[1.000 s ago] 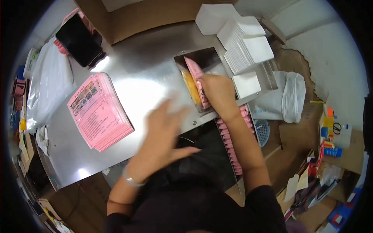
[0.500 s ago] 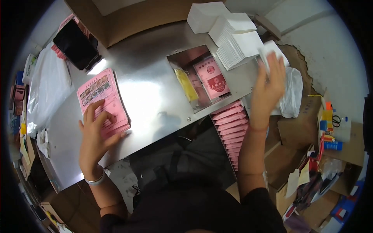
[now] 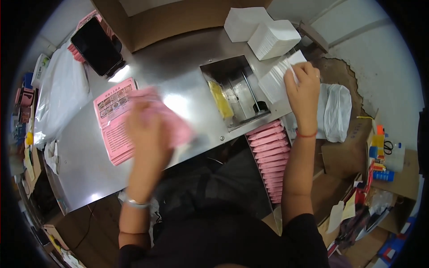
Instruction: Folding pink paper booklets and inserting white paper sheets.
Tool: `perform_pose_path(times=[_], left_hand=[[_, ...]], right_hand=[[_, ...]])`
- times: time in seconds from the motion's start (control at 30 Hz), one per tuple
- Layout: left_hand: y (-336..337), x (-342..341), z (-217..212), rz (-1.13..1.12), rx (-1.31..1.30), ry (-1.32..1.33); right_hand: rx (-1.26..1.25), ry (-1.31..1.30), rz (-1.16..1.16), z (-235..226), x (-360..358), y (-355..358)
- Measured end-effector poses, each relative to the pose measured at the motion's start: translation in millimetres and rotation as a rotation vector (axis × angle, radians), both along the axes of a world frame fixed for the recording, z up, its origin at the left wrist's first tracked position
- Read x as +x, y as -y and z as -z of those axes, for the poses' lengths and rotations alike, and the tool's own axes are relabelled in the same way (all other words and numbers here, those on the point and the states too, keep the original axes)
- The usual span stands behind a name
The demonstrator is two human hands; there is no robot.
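Note:
My left hand (image 3: 149, 134) is smeared by motion, closed on a pink paper packet (image 3: 172, 118) just right of the pink printed stack (image 3: 114, 98). My right hand (image 3: 304, 85) has its fingers bent and pinched on white folded napkins (image 3: 296, 58) at the table's right side. Beside it, a pale striped patch (image 3: 273, 85) lies against the metal; I cannot tell whether it is napkins or a reflection. Between my hands is a rectangular slot (image 3: 239, 85) in the metal tabletop, with a metal rod, a black round part and a yellow strip (image 3: 220, 99) inside it.
Stacks of white napkins (image 3: 273, 39) stand at the back right. A row of pink packets (image 3: 272, 156) runs down below the slot. A black phone (image 3: 97, 47) leans at the back left, near clear plastic bags (image 3: 62, 98). A white bag (image 3: 337, 111) hangs at right.
The pink packet is gone from the slot, and my left hand has moved right from the stack with a pink packet in it. The nearest napkin stack has changed; my right hand has come lower.

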State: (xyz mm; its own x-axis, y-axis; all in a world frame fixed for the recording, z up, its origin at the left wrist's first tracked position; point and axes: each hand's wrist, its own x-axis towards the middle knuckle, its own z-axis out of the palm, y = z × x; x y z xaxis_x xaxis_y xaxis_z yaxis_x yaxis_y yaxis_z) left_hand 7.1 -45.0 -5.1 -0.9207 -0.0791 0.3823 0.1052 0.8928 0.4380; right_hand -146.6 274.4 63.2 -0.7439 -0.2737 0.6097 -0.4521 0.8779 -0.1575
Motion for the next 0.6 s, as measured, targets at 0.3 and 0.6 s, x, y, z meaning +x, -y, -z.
perform_pose_path(times=[0.3, 0.6], left_hand=[[-63, 0, -11, 0.321, 0.024, 0.095], [-67, 6, -7, 0.332, 0.008, 0.003]], right_hand=[[0.064, -0.081, -0.316, 13, 91, 41], [0.064, 0.329, -0.688, 42, 69, 99]])
